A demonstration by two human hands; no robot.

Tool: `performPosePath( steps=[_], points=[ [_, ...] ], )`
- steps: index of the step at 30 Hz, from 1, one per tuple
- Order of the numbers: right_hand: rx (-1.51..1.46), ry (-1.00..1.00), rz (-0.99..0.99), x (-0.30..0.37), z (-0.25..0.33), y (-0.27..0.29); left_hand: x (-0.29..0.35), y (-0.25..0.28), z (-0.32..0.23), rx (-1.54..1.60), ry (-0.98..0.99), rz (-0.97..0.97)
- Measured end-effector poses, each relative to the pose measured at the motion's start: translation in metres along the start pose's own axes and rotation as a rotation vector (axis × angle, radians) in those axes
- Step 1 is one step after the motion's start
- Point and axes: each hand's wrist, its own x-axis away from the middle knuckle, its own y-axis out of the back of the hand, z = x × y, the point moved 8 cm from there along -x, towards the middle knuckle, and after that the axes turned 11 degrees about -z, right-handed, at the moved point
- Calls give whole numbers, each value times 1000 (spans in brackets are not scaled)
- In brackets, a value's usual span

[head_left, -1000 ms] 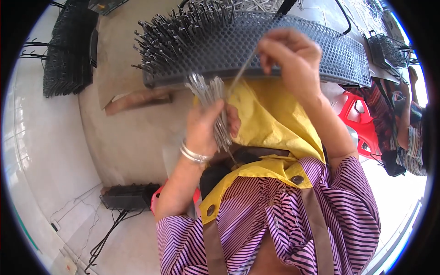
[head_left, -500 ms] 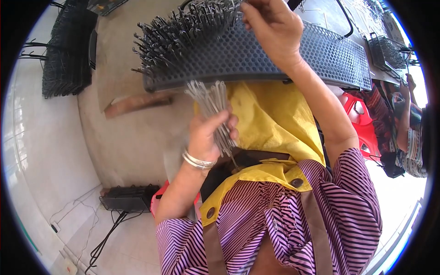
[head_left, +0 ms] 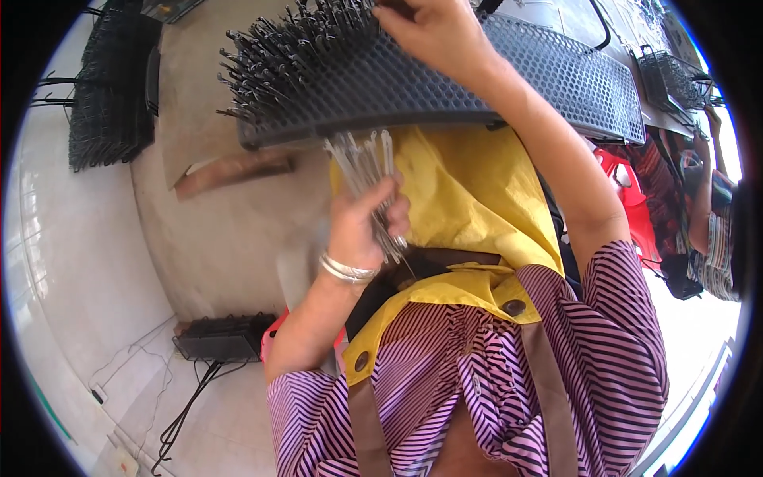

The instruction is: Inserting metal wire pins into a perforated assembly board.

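My left hand (head_left: 367, 215) is closed round a bundle of thin metal rods (head_left: 362, 168), whose looped tips stick up above the fingers. Higher up, my right hand (head_left: 441, 32) reaches over a dark perforated rack (head_left: 548, 79); its fingertips are pinched at the edge of a dense cluster of black rods with hooked ends (head_left: 294, 60). What lies between those fingertips is too small to make out. The cluster stands upright along the left part of the rack. The bundle in my left hand is just in front of the rack's near edge.
A yellow apron (head_left: 469, 199) covers my lap. On the floor lies a brown strip (head_left: 234, 171), and a black stack of wire racks (head_left: 115, 87) stands at the far left. Another dark rack (head_left: 226, 338) is at lower left. At right, a person (head_left: 711, 215) is near a red chair (head_left: 632, 199).
My right hand has moved left along the rod cluster. The left hand keeps its bundle in nearly the same place, and the view has shifted slightly.
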Motion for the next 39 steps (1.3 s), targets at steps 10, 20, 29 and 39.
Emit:
performPosePath(
  steps=[10, 20, 29, 39],
  points=[
    [186, 125, 182, 0, 19, -16, -6, -1, -5, -61, -63, 15],
    [-76, -291, 559, 130, 51, -28, -14, 11, -10, -183, -165, -112],
    [-9, -364, 574, 151, 49, -28, -19, 28, 3, -248, -183, -277],
    [-396, -646, -146, 58, -4, 46, -19, 20, 8, -105, -164, -218]
  ],
)
